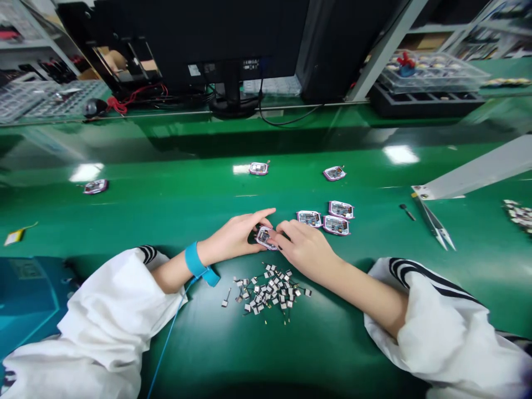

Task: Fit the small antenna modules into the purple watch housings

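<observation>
Between thumb and fingers, my left hand [233, 239] grips a small circuit board in a purple-edged housing [263, 236]. My right hand [306, 248] is closed, its fingertips pressed together over the board's right side. Whatever those fingertips pinch is hidden. Just below both hands lies a loose pile of small square modules with short leads [270, 291]. Three similar boards in housings sit close together beyond my right hand: one at the left [309, 218], one at the upper right [341, 209] and one at the lower right [336, 225].
Farther off lie more housed boards, at the middle [259, 168], right [334, 173] and left [96, 187]. Tweezers [436, 224] rest at the right beside a slanting white post [482, 166]. A monitor [233, 39] stands at the back. A blue cord [168, 335] runs from my left wristband [193, 259].
</observation>
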`<state>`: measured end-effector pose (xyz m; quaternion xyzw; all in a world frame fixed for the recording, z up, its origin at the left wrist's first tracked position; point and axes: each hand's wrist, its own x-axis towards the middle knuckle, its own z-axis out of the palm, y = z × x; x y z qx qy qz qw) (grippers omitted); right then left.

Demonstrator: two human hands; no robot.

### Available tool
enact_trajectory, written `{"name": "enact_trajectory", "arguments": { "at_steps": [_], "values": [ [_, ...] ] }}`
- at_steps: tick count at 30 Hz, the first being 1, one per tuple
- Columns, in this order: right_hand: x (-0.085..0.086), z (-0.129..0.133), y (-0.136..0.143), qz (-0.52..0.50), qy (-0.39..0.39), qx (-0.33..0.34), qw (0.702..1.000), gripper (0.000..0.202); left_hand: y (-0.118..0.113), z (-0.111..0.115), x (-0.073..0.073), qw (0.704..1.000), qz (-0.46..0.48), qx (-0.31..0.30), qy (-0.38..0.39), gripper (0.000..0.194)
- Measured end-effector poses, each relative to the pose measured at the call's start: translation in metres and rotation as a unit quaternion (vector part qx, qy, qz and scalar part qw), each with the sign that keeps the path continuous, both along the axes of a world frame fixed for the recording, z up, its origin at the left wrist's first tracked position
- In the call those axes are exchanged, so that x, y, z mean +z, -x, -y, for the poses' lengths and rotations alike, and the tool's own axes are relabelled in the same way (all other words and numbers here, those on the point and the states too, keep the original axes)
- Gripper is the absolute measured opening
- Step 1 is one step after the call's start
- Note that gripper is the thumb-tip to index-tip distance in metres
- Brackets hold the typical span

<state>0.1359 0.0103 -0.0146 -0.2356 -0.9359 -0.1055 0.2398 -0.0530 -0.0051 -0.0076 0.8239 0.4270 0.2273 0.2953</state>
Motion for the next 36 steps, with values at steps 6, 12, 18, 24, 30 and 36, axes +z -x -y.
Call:
{"name": "enact_trajectory", "arguments": {
  "at_steps": [6, 12, 18, 24, 30, 36],
  "values": [
    [0.011, 0.002, 0.001, 0.010, -0.032, -0.019, 0.999, 0.019, -0.010, 0.006, 0.000, 0.997, 0.029, 0.070, -0.027, 0.061],
    [0.015, -0.001, -0.001, -0.006, -0.047, -0.016, 0.999, 0.014, -0.012, 0.009, 0.003, 0.996, 0.048, 0.070, -0.011, 0.061],
    [0.013, -0.007, -0.005, -0.038, -0.076, 0.018, 0.996, 0.012, -0.014, 0.010, 0.003, 0.994, 0.089, 0.065, 0.027, 0.063],
    [0.010, -0.008, -0.004, -0.060, -0.063, 0.028, 0.996, 0.011, -0.015, 0.010, 0.002, 0.992, 0.105, 0.061, 0.043, 0.063],
    [0.008, -0.006, -0.003, -0.093, -0.029, 0.044, 0.994, 0.013, -0.019, 0.011, 0.005, 0.992, 0.098, 0.062, 0.041, 0.061],
    [0.010, -0.008, -0.004, -0.114, 0.059, 0.032, 0.991, 0.024, -0.022, 0.015, 0.006, 0.990, 0.090, 0.108, 0.010, 0.056]
  ]
}}
